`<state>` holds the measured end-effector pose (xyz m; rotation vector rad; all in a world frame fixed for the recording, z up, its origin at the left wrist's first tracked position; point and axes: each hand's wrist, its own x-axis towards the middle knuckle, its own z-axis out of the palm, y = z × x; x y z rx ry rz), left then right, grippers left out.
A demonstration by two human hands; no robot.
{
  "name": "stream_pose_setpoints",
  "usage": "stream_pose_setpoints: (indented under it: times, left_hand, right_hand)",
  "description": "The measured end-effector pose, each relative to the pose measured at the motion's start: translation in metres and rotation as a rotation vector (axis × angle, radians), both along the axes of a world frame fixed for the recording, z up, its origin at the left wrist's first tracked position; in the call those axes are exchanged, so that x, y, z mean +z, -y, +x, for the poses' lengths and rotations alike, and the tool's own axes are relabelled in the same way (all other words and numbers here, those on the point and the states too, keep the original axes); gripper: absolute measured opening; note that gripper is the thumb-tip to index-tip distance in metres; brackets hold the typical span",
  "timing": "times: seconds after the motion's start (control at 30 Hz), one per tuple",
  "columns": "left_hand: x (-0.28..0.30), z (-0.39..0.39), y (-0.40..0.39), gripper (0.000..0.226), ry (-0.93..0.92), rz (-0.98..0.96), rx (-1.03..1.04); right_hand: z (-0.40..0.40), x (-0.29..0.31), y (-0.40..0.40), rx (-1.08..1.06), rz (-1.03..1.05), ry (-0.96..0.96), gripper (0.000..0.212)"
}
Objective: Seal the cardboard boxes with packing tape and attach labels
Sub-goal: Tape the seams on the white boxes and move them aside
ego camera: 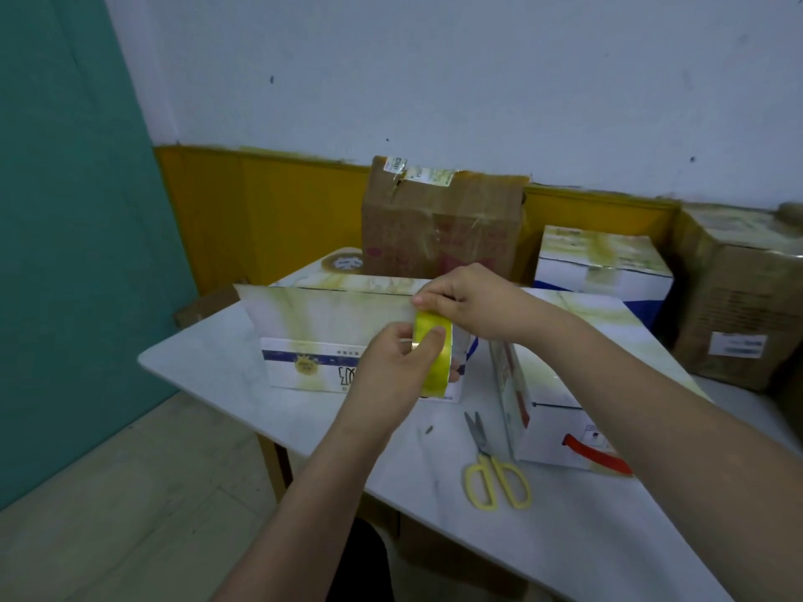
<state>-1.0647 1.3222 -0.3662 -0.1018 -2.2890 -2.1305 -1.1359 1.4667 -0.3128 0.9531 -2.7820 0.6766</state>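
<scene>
A person stands at a white table (pixel 226 375) and works with both hands. The left hand (pixel 391 371) holds a roll of yellow packing tape (pixel 432 356). Its fingers curl round the roll, and the thumb lies on the outside of the ring. The right hand (pixel 469 302) is just above the roll. Its thumb and first fingers pinch together at the top of the roll, where the loose end of the tape seems to be. The end itself is too small to see well.

Right behind the hands stands a white box (pixel 321 336) with a blue stripe and a gold badge on its front. It sits on the table, and one top flap stands up. The tape roll is in front of this box, near its right end.

Another white box (pixel 552 423) lies on the table to the right, under the right arm. It has a red strip on its side. Yellow scissors (pixel 495 467) lie flat on the table just beside this box, with the blades pointing away from the person.

At the back a brown cardboard box (pixel 443 223) sits on top of a white one, and it has shiny tape and paper labels on top. More boxes stand to the right, one white (pixel 604 271) and one brown (pixel 738 297) with a white label (pixel 737 344).
</scene>
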Motion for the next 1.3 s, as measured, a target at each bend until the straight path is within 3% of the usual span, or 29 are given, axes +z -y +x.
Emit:
stream_pose_setpoints:
  times: [0.1,0.27,0.43,0.67,0.77,0.83,0.9,1.1,1.17,1.27,1.3]
  left_hand:
    - [-0.005,-0.005,-0.003,0.028,-0.035,-0.116,0.0]
    - [-0.016,-0.006,-0.01,0.039,0.119,-0.034,-0.035]
    - [-0.01,-0.013,-0.014,0.039,0.195,-0.052,-0.031]
    - [-0.035,-0.013,-0.017,0.042,0.287,0.014,0.042]
    - [-0.039,-0.019,-0.022,0.036,0.28,0.051,0.092]
    - [-0.041,-0.023,-0.023,0.034,0.305,0.059,0.107]
    - [-0.04,-0.026,-0.023,0.036,0.344,0.08,0.11]
    - [-0.042,-0.026,-0.021,0.039,0.346,0.131,0.094]
    - [-0.045,-0.026,-0.017,0.038,0.326,0.118,0.097]
    - [-0.051,-0.023,-0.018,0.031,0.235,0.12,0.172]
    - [-0.051,-0.021,-0.019,0.027,0.225,0.152,0.18]
  right_hand:
    - [-0.013,-0.004,-0.002,-0.02,0.007,-0.083,0.036]
    - [-0.041,-0.013,-0.007,-0.125,0.028,-0.118,0.035]
    - [-0.054,-0.017,-0.006,-0.246,0.219,-0.238,0.028]
    - [-0.07,-0.044,-0.001,-0.355,0.347,-0.15,0.045]
    - [-0.066,-0.054,0.005,-0.371,0.499,-0.238,0.032]
    - [-0.056,-0.061,0.003,-0.369,0.527,-0.272,0.049]
    - [-0.045,-0.067,-0.001,-0.359,0.515,-0.223,0.066]
    - [-0.015,-0.059,-0.005,-0.212,0.568,-0.022,0.056]
    - [0.009,-0.054,-0.009,-0.259,0.482,-0.068,0.054]
    - [0.068,-0.058,-0.012,-0.503,0.157,-0.201,0.018]
    - [0.089,-0.064,-0.011,-0.593,0.136,-0.172,0.017]
